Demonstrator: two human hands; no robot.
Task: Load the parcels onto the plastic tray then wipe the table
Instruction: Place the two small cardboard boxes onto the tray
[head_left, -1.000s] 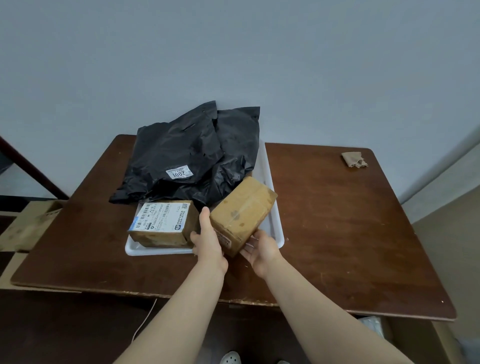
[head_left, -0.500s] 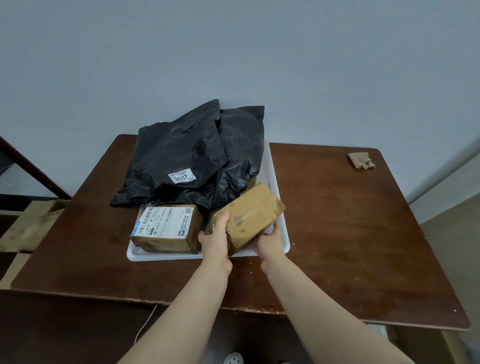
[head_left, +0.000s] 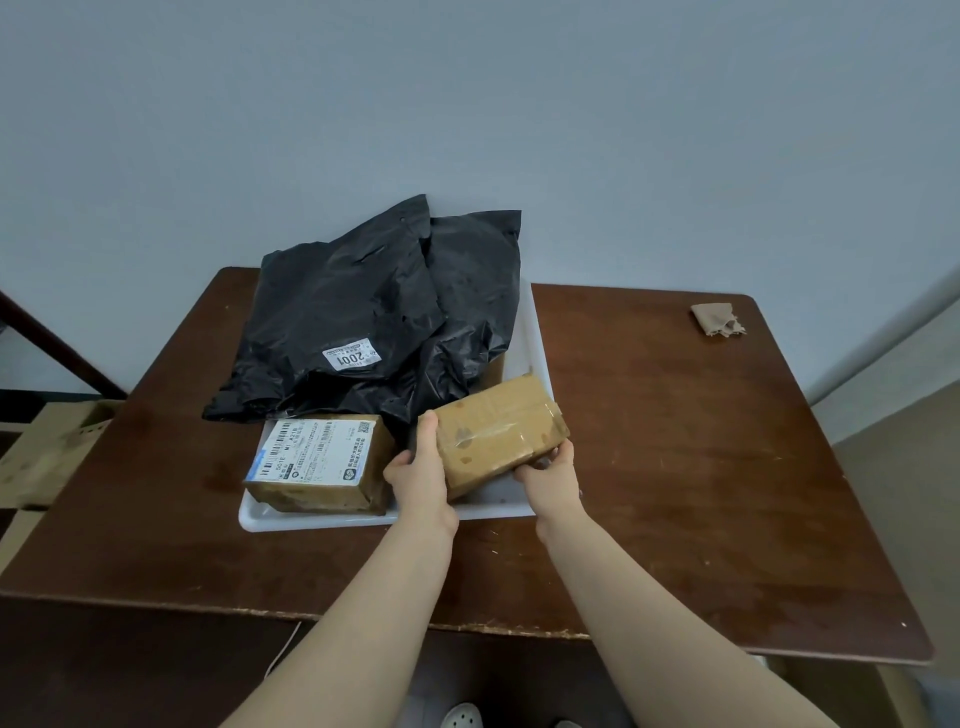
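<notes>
on the near right corner of the white plastic tray (head_left: 311, 522), a plain taped box (head_left: 498, 431) sat skewed between the person's two hands, its far end reaching over the tray's right rim. i could not tell whether its base lay flat on the tray. the left hand (head_left: 421, 478) clasped the box's left end, thumb stretched up along that face, the other fingers tucked out of sight beneath. the right hand (head_left: 550, 478) gripped the near right corner, fingers curled round the edge and pressed close together.

just left of it, also in the tray, lay a second brown box (head_left: 322, 462) with a white shipping label on top. behind both, two black poly mailers (head_left: 353, 312) were heaped over the tray's far half (the upper one bore a small sticker reading 2001), spilling past its left rim onto the dark wooden table (head_left: 675, 467). well apart, at the table's far right corner, a crumpled tan cloth (head_left: 717, 319) lay by itself. beside the table on the left stood an open cardboard carton (head_left: 47, 452).
</notes>
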